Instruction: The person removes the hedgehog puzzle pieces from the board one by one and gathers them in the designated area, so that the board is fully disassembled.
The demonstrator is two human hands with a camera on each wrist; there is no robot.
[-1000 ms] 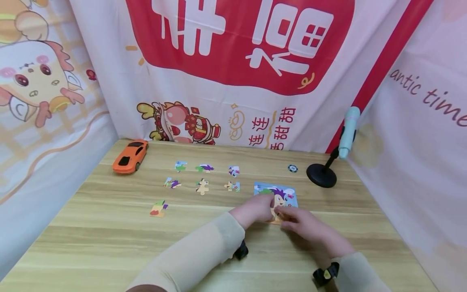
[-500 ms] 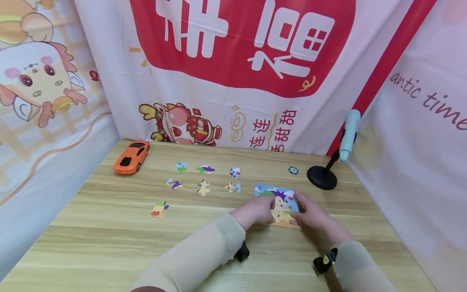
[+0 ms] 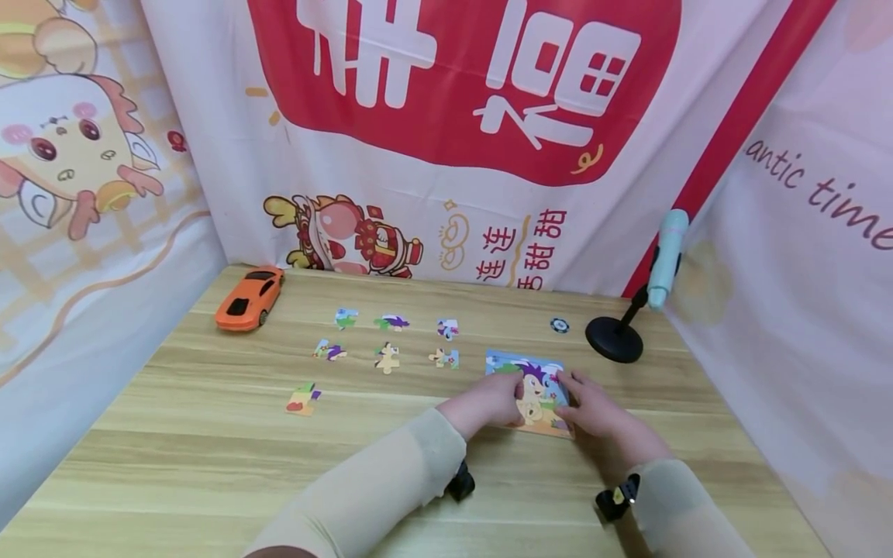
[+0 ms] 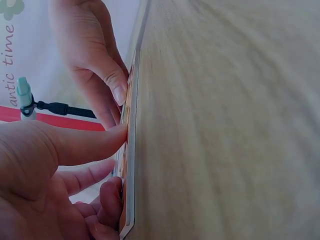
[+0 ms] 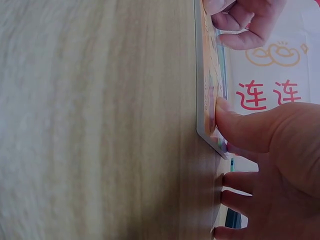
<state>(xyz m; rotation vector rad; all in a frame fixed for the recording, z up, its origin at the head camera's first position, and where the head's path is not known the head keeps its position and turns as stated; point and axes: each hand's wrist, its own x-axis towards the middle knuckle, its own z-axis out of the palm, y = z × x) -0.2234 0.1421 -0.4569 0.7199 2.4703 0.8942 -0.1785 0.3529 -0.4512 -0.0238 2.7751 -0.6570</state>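
Note:
A jigsaw puzzle board (image 3: 536,412) with a purple-haired cartoon animal lies flat on the table, right of centre. My left hand (image 3: 494,397) rests over its left part. In the left wrist view, the left thumb (image 4: 95,144) is straight with its tip on the board, the index finger reaches toward it, and the other fingers bend inward. At the right edge is my right hand (image 3: 594,404), its thumb (image 5: 240,125) touching the picture in the right wrist view. Its other fingers spread beyond the edge. Both hands partly cover the picture.
Several loose jigsaw pieces (image 3: 387,357) lie left of the board, and another piece (image 3: 303,399) sits nearer the front left. Farther back are an orange toy car (image 3: 249,299), a round chip (image 3: 560,325) and a black stand (image 3: 614,339) holding a mint-coloured microphone (image 3: 667,256).
My right hand has moved from the middle of the board, beside the left hand, to its right edge, uncovering more of the picture. The left hand has stayed nearly still.

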